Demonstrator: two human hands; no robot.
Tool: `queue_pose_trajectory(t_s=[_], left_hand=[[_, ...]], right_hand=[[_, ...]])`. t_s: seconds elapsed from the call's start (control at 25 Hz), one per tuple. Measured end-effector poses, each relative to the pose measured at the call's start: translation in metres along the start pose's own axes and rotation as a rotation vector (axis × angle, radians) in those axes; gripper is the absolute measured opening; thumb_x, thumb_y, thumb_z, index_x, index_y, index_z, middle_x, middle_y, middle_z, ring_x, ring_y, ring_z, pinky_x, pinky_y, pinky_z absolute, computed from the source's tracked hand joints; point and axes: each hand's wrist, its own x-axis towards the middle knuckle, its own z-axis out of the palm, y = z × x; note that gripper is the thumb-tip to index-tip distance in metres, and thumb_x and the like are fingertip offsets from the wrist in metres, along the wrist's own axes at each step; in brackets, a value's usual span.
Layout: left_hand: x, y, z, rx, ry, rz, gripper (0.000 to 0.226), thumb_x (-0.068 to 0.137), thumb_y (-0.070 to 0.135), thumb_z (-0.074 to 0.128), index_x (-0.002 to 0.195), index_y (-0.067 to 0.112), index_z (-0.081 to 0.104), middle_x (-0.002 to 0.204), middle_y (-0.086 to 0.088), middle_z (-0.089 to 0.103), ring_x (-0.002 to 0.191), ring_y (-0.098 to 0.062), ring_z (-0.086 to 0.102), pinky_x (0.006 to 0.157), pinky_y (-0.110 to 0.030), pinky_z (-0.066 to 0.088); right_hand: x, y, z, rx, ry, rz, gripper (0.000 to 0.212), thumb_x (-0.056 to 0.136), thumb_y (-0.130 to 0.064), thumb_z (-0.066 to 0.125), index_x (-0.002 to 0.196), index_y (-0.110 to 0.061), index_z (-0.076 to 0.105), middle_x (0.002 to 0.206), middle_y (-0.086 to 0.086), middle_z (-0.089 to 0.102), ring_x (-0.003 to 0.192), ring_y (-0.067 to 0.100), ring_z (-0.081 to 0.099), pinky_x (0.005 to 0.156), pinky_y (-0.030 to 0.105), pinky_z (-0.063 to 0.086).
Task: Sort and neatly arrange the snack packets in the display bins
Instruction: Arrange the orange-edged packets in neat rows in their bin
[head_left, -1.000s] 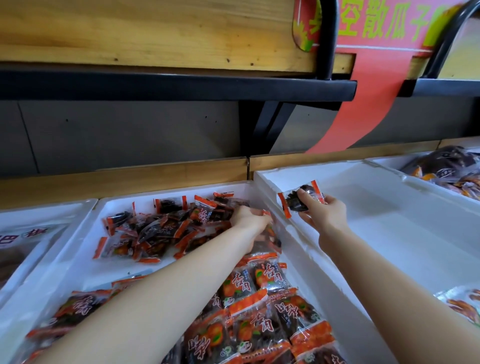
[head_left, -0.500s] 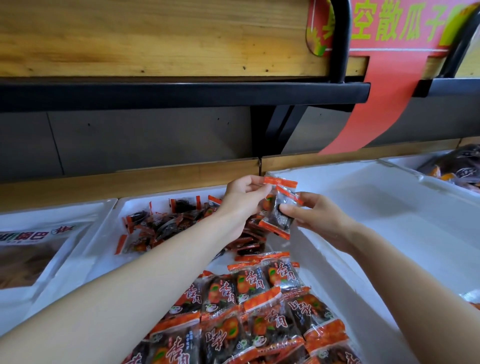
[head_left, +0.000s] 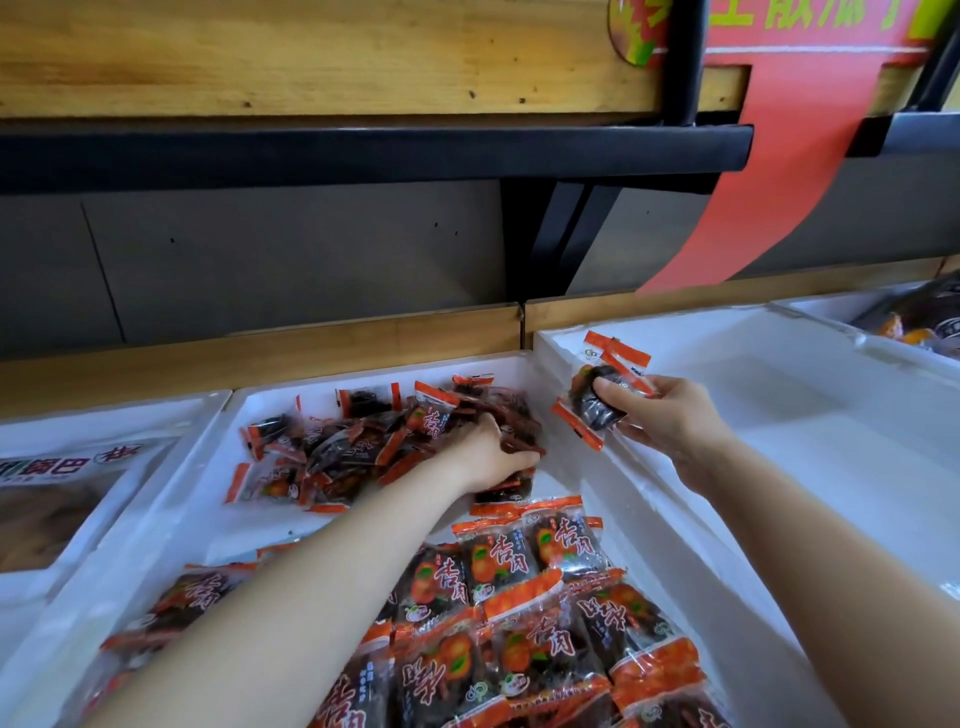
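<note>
The left hand (head_left: 493, 454) is sunk in the loose heap of orange-edged clear snack packets (head_left: 353, 447) at the far end of the white foam bin (head_left: 363, 376), fingers curled round a few. Just to its right, the right hand (head_left: 670, 415) pinches a small stack of the same packets (head_left: 597, 400) between thumb and fingers. Best to lift only one or two, turn them label up and square their edges against the stack. The neat rows of packets (head_left: 519, 623) lie nearer the person than both hands.

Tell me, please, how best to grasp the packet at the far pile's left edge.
Probably pinch the packet by its flat orange end seal, coming from the left: that seal lies on bare bin floor, while other packets crowd its right.
</note>
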Motion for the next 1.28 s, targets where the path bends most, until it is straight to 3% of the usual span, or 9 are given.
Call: queue_pose_trajectory(t_s=[0.16,0.28,0.36,0.44,0.6,0.76,0.88,1.04,1.28], left_hand=[[0.011,0.010,0.005,-0.018,0.006,-0.144,0.110,0.082,0.044,0.070,0.150,0.000,-0.006,0.133,-0.015,0.051,0.113,-0.028,0.056,0.082,-0.032,0.051],[0.012,0.012,-0.003,-0.126,0.030,-0.217,0.072,0.088,0.018,0.065,0.145,0.000,0.024,0.119,-0.014,0.055,0.101,-0.025,0.059,0.069,-0.027,0.047],[0.008,0.008,-0.007,-0.169,0.080,-0.190,0.016,0.093,0.014,0.056,0.106,0.004,0.056,0.084,-0.008,0.055,0.072,-0.018,0.055,0.056,-0.024,0.038],[-0.001,0.000,-0.012,-0.201,0.105,-0.157,0.021,0.097,0.018,0.051,0.077,0.012,0.049,0.068,-0.003,0.046,0.055,-0.013,0.045,0.050,-0.024,0.034],[-0.031,-0.016,-0.034,-0.479,0.161,-0.142,0.008,0.099,0.019,0.049,0.096,0.012,0.047,0.093,-0.006,0.060,0.056,-0.013,0.063,0.051,-0.019,0.050],[-0.066,-0.020,-0.049,-0.904,0.127,-0.071,0.015,0.095,0.006,0.054,0.107,0.013,0.048,0.117,-0.011,0.058,0.081,-0.022,0.071,0.085,-0.038,0.057],[-0.096,-0.011,-0.049,-0.908,0.125,0.002,0.037,0.098,0.006,0.049,0.135,0.010,0.045,0.125,-0.008,0.059,0.090,-0.019,0.070,0.081,-0.032,0.058],[-0.130,0.002,-0.051,-0.935,0.087,0.062,0.022,0.100,0.034,0.045,0.117,0.024,0.052,0.123,0.010,0.051,0.105,-0.015,0.064,0.087,-0.031,0.056],[-0.155,-0.007,-0.058,-0.938,0.225,0.018,0.028,0.099,0.027,0.049,0.126,0.019,0.052,0.121,0.001,0.062,0.077,-0.010,0.071,0.068,-0.030,0.060]], right_hand=[[-0.002,0.001,0.000,0.060,0.024,0.053,0.017,0.079,-0.018,0.073,0.076,-0.009,0.058,0.075,0.005,0.064,0.063,0.010,0.059,0.051,0.011,0.051],[-0.002,0.002,0.000,0.075,0.032,0.069,0.017,0.079,-0.017,0.073,0.077,-0.008,0.059,0.074,0.006,0.064,0.061,0.011,0.060,0.047,0.012,0.051],[-0.004,0.001,0.001,0.070,0.020,0.080,0.018,0.078,-0.017,0.074,0.077,-0.007,0.060,0.073,0.007,0.065,0.059,0.012,0.061,0.045,0.013,0.050],[-0.006,0.001,0.004,0.046,-0.009,0.091,0.018,0.078,-0.020,0.074,0.079,-0.007,0.061,0.073,0.007,0.066,0.059,0.014,0.061,0.045,0.014,0.050],[-0.011,0.001,0.012,-0.018,-0.160,0.089,0.019,0.079,-0.020,0.072,0.087,-0.004,0.063,0.076,0.007,0.067,0.062,0.012,0.060,0.050,0.012,0.051],[-0.021,-0.003,0.019,-0.069,-0.370,0.088,0.031,0.080,-0.019,0.070,0.105,-0.003,0.059,0.078,0.004,0.069,0.060,0.007,0.064,0.055,0.015,0.052],[-0.031,-0.009,0.025,-0.079,-0.519,0.066,0.021,0.083,-0.014,0.066,0.101,-0.006,0.057,0.076,0.002,0.069,0.061,0.004,0.066,0.054,0.013,0.049],[-0.039,-0.016,0.032,-0.069,-0.599,0.033,0.024,0.081,-0.017,0.066,0.100,-0.010,0.054,0.076,0.003,0.071,0.067,0.007,0.068,0.058,0.014,0.051],[-0.055,-0.031,0.056,-0.099,-0.645,-0.058,0.022,0.080,-0.018,0.068,0.098,-0.010,0.060,0.073,0.002,0.072,0.065,0.010,0.068,0.053,0.016,0.050]])
